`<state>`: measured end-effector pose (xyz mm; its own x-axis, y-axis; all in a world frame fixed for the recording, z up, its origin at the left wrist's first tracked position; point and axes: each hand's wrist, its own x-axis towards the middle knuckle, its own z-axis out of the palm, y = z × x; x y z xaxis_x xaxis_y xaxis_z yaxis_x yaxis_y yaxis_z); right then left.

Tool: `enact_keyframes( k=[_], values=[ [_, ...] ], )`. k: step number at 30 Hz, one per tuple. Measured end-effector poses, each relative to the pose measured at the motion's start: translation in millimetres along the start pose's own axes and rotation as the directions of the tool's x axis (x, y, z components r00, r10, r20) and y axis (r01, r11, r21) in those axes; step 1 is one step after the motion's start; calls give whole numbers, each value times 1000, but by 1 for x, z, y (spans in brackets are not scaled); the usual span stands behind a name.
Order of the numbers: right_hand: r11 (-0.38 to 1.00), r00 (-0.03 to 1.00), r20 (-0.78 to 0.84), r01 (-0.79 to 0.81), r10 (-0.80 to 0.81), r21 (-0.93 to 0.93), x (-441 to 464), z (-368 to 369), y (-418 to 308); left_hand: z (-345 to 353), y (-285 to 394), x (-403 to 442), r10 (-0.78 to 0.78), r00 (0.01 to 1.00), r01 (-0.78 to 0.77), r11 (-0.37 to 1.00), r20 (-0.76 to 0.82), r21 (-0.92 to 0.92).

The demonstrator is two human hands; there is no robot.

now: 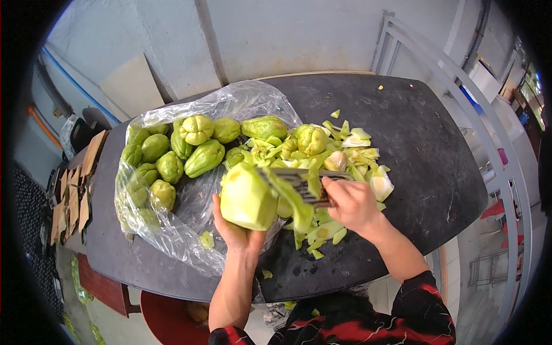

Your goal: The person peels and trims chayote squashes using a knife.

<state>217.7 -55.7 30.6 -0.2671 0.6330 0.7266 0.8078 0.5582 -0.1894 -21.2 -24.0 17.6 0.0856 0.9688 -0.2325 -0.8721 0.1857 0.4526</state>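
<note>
My left hand (238,237) is wrapped round a pale green, mostly peeled chayote (248,198), held up above the table's front half. The flesh shows flat cut facets. In my right hand (355,206) is a broad-bladed knife (296,183), its blade lying against the chayote's right side. Strips of green peel (302,215) hang over the blade and partly hide it. Beneath both hands, peel scraps (325,231) are heaped on the table. Behind the held piece, unpeeled chayotes (205,158) lie on and in a clear plastic bag (192,247).
A dark table (425,167) stands against a pale wall (299,40). Grey metal railing (489,115) runs along the right. Below the front edge at left is a red tub (164,322). Flattened cardboard (72,198) sits beyond the left edge.
</note>
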Motion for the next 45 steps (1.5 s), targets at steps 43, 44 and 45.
enact_keyframes(
  k=[43,44,45],
  values=[
    [992,992,-4,129,-129,-3,3,-5,0,-5,-1,-11,-41,933,10,996,359,88],
    [987,987,-2,158,-158,10,5,-9,-8,-14,-2,-9,-65,932,42,996,357,72],
    [988,988,3,152,-153,19,5,-12,-16,-15,-2,-7,-98,926,61,992,363,113]
  ],
)
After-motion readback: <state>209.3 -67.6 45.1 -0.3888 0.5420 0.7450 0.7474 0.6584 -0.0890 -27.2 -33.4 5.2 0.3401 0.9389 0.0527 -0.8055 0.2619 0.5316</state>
